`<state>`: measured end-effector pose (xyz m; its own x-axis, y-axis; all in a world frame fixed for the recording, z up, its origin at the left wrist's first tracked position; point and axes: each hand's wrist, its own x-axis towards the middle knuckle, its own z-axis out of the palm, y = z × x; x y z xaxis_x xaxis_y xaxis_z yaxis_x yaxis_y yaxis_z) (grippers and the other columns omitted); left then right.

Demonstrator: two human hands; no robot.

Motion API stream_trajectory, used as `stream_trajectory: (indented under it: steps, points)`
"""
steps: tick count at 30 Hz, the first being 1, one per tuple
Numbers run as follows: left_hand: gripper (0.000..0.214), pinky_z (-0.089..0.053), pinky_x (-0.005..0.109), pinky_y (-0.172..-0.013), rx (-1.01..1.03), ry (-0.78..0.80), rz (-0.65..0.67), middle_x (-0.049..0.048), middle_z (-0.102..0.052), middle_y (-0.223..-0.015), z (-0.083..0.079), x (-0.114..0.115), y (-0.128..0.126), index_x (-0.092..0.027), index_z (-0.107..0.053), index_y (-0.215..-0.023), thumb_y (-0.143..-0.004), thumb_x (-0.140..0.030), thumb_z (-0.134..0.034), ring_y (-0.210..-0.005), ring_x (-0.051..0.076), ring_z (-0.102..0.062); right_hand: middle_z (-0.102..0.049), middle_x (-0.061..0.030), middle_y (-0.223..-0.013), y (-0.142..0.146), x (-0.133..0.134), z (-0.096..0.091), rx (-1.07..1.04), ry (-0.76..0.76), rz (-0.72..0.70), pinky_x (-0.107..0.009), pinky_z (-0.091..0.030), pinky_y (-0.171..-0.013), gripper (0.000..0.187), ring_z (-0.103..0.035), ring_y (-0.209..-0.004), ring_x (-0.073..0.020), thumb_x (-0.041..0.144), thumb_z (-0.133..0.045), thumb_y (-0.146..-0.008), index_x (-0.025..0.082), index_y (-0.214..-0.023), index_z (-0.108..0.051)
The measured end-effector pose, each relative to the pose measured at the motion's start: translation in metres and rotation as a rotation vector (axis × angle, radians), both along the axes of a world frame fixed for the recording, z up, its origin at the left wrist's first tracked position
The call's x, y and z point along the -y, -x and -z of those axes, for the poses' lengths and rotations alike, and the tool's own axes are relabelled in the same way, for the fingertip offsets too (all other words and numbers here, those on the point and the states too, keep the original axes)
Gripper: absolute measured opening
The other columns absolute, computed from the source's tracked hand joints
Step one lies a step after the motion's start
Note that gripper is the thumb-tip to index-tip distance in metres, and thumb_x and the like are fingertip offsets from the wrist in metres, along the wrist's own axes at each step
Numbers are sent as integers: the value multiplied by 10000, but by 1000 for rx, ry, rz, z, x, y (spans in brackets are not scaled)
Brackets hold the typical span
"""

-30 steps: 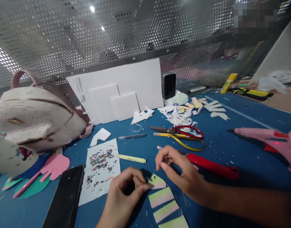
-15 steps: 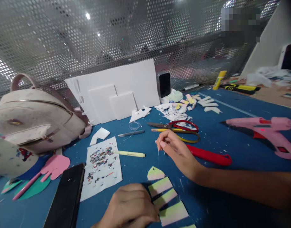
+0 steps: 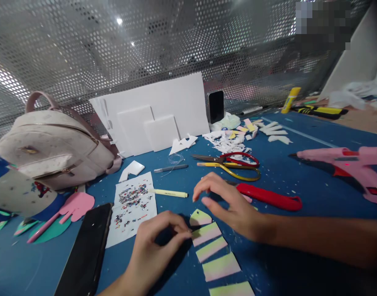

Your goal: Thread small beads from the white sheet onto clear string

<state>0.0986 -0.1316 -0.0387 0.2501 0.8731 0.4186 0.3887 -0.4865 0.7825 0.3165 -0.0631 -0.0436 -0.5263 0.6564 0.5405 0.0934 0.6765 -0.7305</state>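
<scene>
My left hand (image 3: 159, 246) is closed in a pinch, its thumb and index fingertips at the left edge of a green-and-pink foam strip (image 3: 207, 233). What lies between those fingertips is too small to make out. My right hand (image 3: 230, 205) hovers above the table to the right, thumb and fingers apart, with nothing visible in it. Below it sits a pointed foam piece (image 3: 201, 218) with a small hole near its top. Several similar strips run in a column towards me, among them a wider strip (image 3: 221, 266).
Scissors (image 3: 224, 160), a red-handled cutter (image 3: 268, 197) and a pink glue gun (image 3: 345, 160) lie to the right. Leftward are a phone (image 3: 85, 250), a paper with glittery bits (image 3: 131, 230), a yellow pen (image 3: 170, 193) and a backpack (image 3: 59, 139). White foam boards (image 3: 179, 90) stand behind.
My right hand has gone from a pinch with a thin thread hanging from it to open fingers. My left hand has moved up along the strips and now pinches beside the upper one.
</scene>
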Motion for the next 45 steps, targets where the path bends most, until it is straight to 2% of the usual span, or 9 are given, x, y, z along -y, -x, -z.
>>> stream_trajectory:
  steps: [3,6,9,14,21,32,45]
  points:
    - [127,-528,170,-622,68,67,-72,-29,-736,-687,1,-3,-1,-201,-713,-770,-845,-115,-769,-624,116,-683,-676,-52,-1025,1,3,-3,99,-117,-202,-299,-422,-879,140,-577,-976,-184,232,-672,-979,158,-1096,-654]
    - [124,-530,163,-632,94,77,-85,-37,-736,-692,2,-3,-1,-207,-715,-778,-827,-108,-772,-634,111,-683,-685,-56,-908,1,2,-1,114,-170,-260,-269,-426,-762,129,-579,-859,-167,242,-671,-989,126,-1040,-698]
    - [117,-532,167,-641,76,82,-83,-34,-739,-702,2,-1,0,-207,-722,-785,-829,-113,-777,-645,113,-687,-692,-66,-867,1,1,3,87,-169,-258,-268,-435,-741,148,-592,-838,-167,225,-618,-1020,120,-1004,-720]
    - [112,-539,185,-645,81,63,-56,-21,-753,-727,0,0,-1,-205,-726,-800,-832,-118,-791,-661,128,-698,-709,-67,-863,2,1,8,63,-152,-240,-278,-440,-733,106,-602,-817,-168,187,-641,-1000,132,-972,-727]
    - [149,-546,211,-654,129,71,-52,-21,-737,-772,3,1,0,-223,-718,-858,-833,-93,-786,-694,140,-671,-621,-24,-783,2,5,1,22,-133,-159,-257,-397,-661,60,-527,-739,-135,100,-625,-927,130,-879,-645]
    - [149,-566,222,-644,132,57,-56,-9,-747,-756,1,1,0,-208,-718,-861,-826,-79,-783,-676,148,-690,-565,-7,-738,5,7,2,53,-263,-133,-272,-359,-633,119,-485,-706,-146,74,-568,-902,171,-835,-577]
    - [279,-579,206,-695,188,75,-40,-27,-787,-800,3,3,-1,-240,-701,-1006,-826,-39,-770,-710,132,-715,-525,6,-727,5,7,3,75,-309,-122,-265,-340,-619,133,-463,-683,-140,57,-558,-877,181,-830,-555]
